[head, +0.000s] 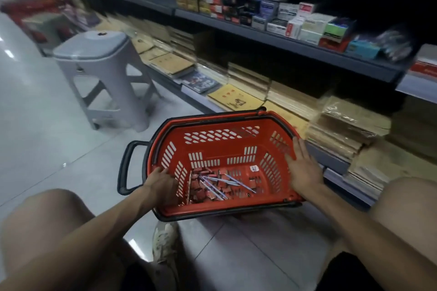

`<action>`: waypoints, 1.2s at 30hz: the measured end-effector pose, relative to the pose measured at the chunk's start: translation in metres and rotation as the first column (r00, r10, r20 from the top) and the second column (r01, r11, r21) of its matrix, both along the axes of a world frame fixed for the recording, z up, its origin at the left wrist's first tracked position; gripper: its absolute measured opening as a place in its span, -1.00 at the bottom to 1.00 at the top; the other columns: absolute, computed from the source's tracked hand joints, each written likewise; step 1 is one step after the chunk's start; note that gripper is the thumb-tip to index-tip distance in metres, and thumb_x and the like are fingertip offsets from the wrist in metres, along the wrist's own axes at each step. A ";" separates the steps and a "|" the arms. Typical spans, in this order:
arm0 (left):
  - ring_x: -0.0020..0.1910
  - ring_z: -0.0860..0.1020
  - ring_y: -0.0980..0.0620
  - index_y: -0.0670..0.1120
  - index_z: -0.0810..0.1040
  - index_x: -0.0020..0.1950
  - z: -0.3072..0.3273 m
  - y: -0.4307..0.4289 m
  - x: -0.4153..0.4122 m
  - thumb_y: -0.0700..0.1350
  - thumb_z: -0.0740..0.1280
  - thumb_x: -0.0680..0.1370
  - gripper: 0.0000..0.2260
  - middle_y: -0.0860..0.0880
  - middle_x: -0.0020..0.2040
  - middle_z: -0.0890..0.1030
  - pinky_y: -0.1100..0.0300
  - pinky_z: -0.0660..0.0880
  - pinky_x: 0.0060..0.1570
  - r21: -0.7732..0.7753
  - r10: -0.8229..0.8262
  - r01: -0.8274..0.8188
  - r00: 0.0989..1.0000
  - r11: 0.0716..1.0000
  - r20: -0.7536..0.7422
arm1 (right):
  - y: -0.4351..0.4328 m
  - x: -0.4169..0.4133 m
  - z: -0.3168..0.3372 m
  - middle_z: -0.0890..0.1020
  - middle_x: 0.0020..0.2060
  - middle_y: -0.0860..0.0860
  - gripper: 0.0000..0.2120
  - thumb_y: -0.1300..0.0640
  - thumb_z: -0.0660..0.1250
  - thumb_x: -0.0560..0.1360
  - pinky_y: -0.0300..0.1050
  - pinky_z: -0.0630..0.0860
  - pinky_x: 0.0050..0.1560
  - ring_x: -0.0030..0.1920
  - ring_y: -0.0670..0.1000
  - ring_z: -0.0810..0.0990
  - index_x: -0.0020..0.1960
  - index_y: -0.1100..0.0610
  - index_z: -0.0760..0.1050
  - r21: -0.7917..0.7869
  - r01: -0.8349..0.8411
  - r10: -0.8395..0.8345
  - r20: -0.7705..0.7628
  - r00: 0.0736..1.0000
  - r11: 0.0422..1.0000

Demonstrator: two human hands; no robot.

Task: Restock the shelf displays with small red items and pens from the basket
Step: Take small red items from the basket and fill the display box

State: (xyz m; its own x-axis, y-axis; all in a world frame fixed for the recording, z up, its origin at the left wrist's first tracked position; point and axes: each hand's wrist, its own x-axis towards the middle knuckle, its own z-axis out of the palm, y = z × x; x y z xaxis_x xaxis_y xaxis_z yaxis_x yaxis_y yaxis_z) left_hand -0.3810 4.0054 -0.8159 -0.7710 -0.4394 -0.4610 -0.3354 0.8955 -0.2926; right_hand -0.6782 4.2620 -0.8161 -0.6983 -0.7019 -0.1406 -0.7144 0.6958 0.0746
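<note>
Left hand: your left hand (162, 183) is bending its fingers over the left wall of the basket (214, 121) and seems to be holding it; the picture is a little blurred there, so the grip is only my reading.
Right hand: your right hand (305, 169) is lying with straight fingers against the right rim, steadying it and gripping nothing.
Task's things: the small red items (201, 188) are lying in a loose heap on the basket bottom, toward your side, and the pens (218, 184) are lying across the heap.
Basket: it is sitting on the floor between your knees, just beside the lowest shelf.
Shelves: the low shelf is holding stacks of brown paper packs (343, 125); the upper shelf (283, 42) is carrying many small boxes (272, 14).
Nearby: a grey stool (104, 66) is standing to the left, well apart from the basket.
Step, I judge: you are placing the basket before picking; nothing is in your fingers yet.
Risk one: if you are tipping the basket, the heap can slide and the thin pens can slip out through the slotted walls.
Risk two: the light is poor, so you may be grabbing pens and red items together.
Risk three: reaching to the upper shelf, your arm can knock a box down.
</note>
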 end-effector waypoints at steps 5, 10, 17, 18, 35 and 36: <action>0.42 0.46 -0.05 0.01 0.60 0.35 -0.004 -0.008 0.033 0.31 0.30 0.53 -0.47 0.02 0.36 0.60 -0.02 0.23 0.45 0.013 0.070 -0.070 0.997 0.997 -0.013 | -0.025 0.013 0.001 -0.31 0.63 0.15 -0.31 -0.09 0.34 0.57 0.14 0.10 0.61 0.63 0.16 -0.31 0.62 0.03 0.20 -0.020 -0.124 0.123 -0.009 0.992 0.992; 0.34 0.54 -0.02 0.05 0.61 0.30 -0.020 -0.030 0.059 0.38 0.25 0.48 -0.44 0.05 0.31 0.65 0.03 0.25 0.46 0.039 0.107 -0.104 0.989 0.994 -0.099 | -0.042 0.014 0.005 -0.25 0.65 0.12 -0.25 -0.18 0.40 0.51 0.14 0.21 0.58 0.65 0.14 -0.26 0.61 -0.07 0.21 -0.053 -0.209 0.211 0.035 0.977 0.976; 0.41 0.50 -0.06 0.01 0.59 0.35 -0.016 -0.020 0.091 0.35 0.31 0.47 -0.42 0.02 0.33 0.63 -0.04 0.15 0.56 0.052 0.164 -0.159 0.979 0.986 -0.122 | -0.064 0.031 0.006 -0.29 0.63 0.15 -0.12 -0.25 0.45 0.45 0.18 0.27 0.55 0.63 0.17 -0.30 0.64 -0.13 0.12 0.007 -0.290 0.290 -0.009 0.957 0.957; 0.42 0.49 -0.06 0.01 0.58 0.36 -0.014 -0.020 0.096 0.32 0.32 0.48 -0.43 0.02 0.33 0.63 -0.05 0.13 0.58 0.064 0.173 -0.166 0.977 0.984 -0.125 | -0.066 0.034 0.006 -0.28 0.64 0.17 -0.15 -0.23 0.45 0.45 0.18 0.28 0.54 0.63 0.18 -0.30 0.63 -0.13 0.15 0.011 -0.301 0.301 -0.023 0.953 0.954; 0.27 0.59 -0.11 -0.07 0.62 0.23 0.012 -0.027 0.098 0.30 0.25 0.57 -0.50 -0.08 0.23 0.68 -0.01 0.26 0.47 0.107 0.264 -0.250 0.954 0.962 -0.143 | -0.125 0.086 0.027 0.23 0.58 0.17 -0.42 -0.15 0.29 0.56 0.16 -0.01 0.62 0.59 0.21 0.15 0.53 0.01 0.37 0.254 -0.512 0.533 -0.017 0.846 0.820; 0.27 0.59 -0.12 -0.06 0.61 0.23 0.012 -0.027 0.095 0.29 0.24 0.57 -0.52 -0.08 0.23 0.68 -0.02 0.29 0.46 0.111 0.259 -0.245 0.956 0.963 -0.135 | -0.135 0.091 0.021 0.29 0.54 0.17 -0.45 -0.08 0.31 0.56 0.12 0.09 0.59 0.56 0.20 0.22 0.52 0.02 0.39 0.248 -0.518 0.532 0.011 0.847 0.819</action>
State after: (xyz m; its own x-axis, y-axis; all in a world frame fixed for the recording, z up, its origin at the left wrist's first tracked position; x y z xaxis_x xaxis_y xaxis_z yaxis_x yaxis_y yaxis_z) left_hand -0.2864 3.9780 -0.8041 -0.7033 -0.5888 -0.3984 -0.5865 0.7973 -0.1428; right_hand -0.5876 4.1266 -0.7948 -0.2448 -0.9159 -0.3181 -0.9560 0.1733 0.2368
